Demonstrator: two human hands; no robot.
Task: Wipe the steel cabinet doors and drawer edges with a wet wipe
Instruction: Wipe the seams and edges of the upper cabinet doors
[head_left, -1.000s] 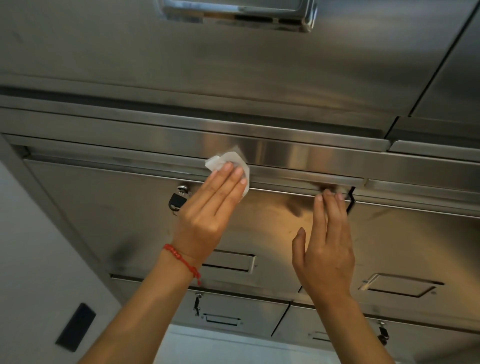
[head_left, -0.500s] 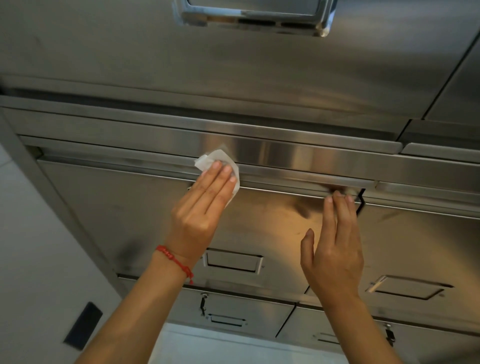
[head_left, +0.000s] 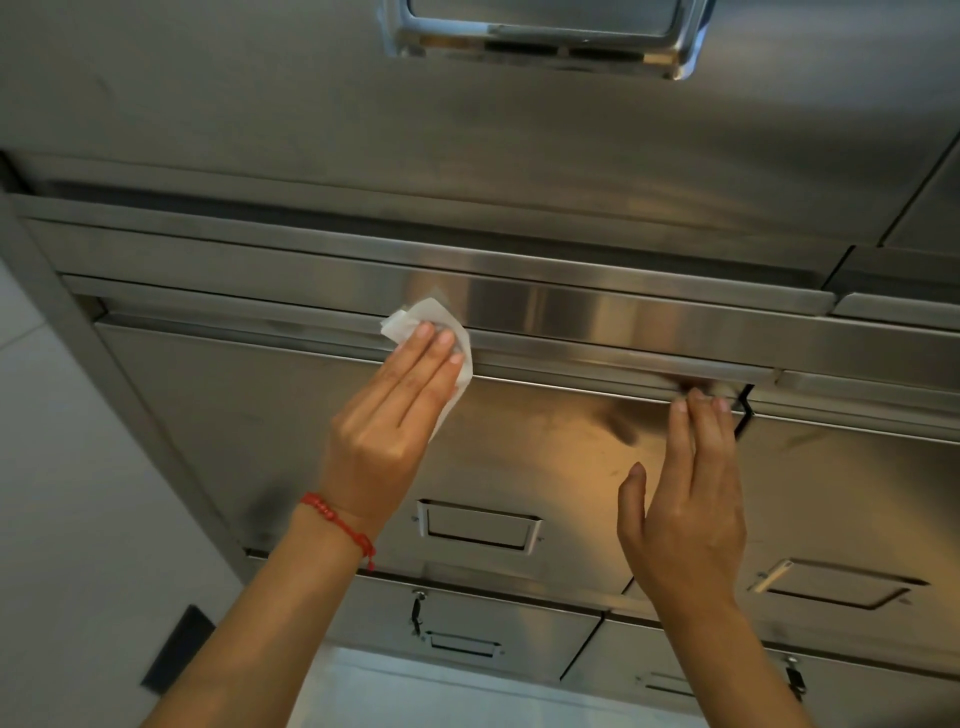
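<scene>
**Wiping the top edge of the drawer**

My left hand (head_left: 387, 421) lies flat, fingers straight and together, pressing the wet wipe (head_left: 431, 332) against the top edge of the steel drawer (head_left: 545, 457), left of the frame's centre. The wipe is bunched under my fingertips, with a crumpled corner poking out above them toward the shiny rail (head_left: 597, 306). My right hand (head_left: 685, 499), right of centre, holds nothing; its fingers are straight, the tips touching the same edge near the dark gap (head_left: 745, 410) between this drawer and its neighbour, thumb free.

What worries me: the wipe is only pinned by flat pressure, not gripped, so if I slide too fast or ease off it could bunch further, skip a stretch of edge, or slip out and drop. The edge looks thin and possibly sharp, and dragging bare fingertips along it could nick them. My right fingers sit close to that gap; leaning my weight there might shift the drawer and pinch them.
</scene>
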